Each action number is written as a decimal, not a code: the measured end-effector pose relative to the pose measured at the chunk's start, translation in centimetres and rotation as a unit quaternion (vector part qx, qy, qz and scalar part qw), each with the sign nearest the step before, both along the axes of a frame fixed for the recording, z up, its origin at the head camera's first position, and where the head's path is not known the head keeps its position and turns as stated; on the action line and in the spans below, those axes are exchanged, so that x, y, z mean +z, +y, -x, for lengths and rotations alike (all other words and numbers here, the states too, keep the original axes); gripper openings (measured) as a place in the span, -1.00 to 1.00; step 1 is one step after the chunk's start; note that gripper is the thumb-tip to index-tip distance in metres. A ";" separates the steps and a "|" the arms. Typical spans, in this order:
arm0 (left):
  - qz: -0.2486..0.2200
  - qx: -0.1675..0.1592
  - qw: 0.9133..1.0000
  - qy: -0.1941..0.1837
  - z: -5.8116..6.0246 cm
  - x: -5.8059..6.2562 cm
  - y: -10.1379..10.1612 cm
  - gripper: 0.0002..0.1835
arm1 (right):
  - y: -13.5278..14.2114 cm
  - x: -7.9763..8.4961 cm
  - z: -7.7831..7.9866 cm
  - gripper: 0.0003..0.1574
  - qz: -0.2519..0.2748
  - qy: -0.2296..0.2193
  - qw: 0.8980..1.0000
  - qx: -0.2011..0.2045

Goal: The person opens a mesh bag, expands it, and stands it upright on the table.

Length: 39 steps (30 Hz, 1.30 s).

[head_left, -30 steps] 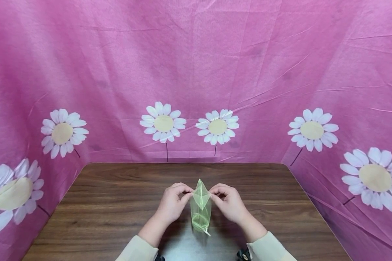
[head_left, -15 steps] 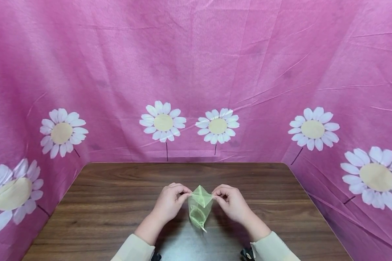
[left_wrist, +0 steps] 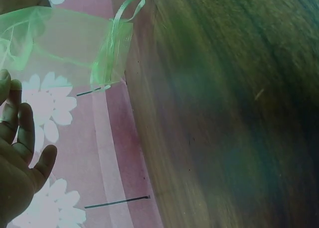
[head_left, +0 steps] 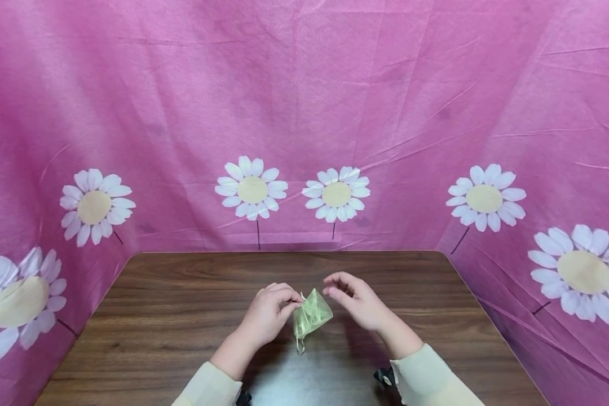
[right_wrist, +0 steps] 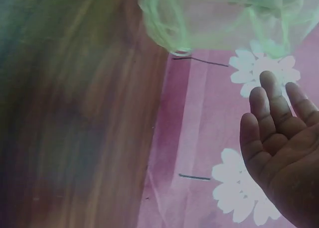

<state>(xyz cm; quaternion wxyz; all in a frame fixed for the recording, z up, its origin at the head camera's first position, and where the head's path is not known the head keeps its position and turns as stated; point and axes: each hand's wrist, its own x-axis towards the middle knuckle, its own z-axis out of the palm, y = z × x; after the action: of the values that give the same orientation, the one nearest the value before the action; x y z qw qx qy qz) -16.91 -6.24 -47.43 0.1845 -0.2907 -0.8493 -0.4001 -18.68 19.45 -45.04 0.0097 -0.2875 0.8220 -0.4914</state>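
Observation:
A sheer, pale green drawstring pouch (head_left: 313,314) hangs above the table, tilted, with a ribbon loop dangling from its lower left. My left hand (head_left: 271,313) pinches its upper left edge between thumb and forefinger. Just right of the pouch, my right hand (head_left: 357,299) is apart from it, fingers loosely bent and holding nothing. In the left wrist view the see-through pouch (left_wrist: 70,46) stretches out with its ribbon loop (left_wrist: 128,9) at one end. The right wrist view shows the pouch (right_wrist: 214,26) beyond the spread fingers of my right hand (right_wrist: 284,143).
A dark wood-grain table (head_left: 182,293) lies beneath the hands. Pink cloth (head_left: 304,101) printed with white daisies hangs behind it and along both sides. Dark straps (head_left: 384,376) show at the cuffs of the light sleeves (head_left: 428,372).
My right hand has let go of the pouch's right edge and moved slightly up. The pouch, still pinched by my left hand, has turned and its ribbon loop now hangs at the lower left.

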 end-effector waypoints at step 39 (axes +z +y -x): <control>-0.014 0.164 0.964 -0.208 -2.4 0.3 4.2 -0.65 | -2.8 -1.2 -0.7 -0.76 -0.013 0.037 0.984 -0.175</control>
<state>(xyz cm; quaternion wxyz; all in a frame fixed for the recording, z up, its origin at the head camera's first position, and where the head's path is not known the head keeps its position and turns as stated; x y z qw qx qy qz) -14.52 -2.04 -47.17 0.0708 -0.0549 -0.8992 -0.4282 -17.94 16.65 -46.24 -0.1030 -0.1567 0.8660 -0.4635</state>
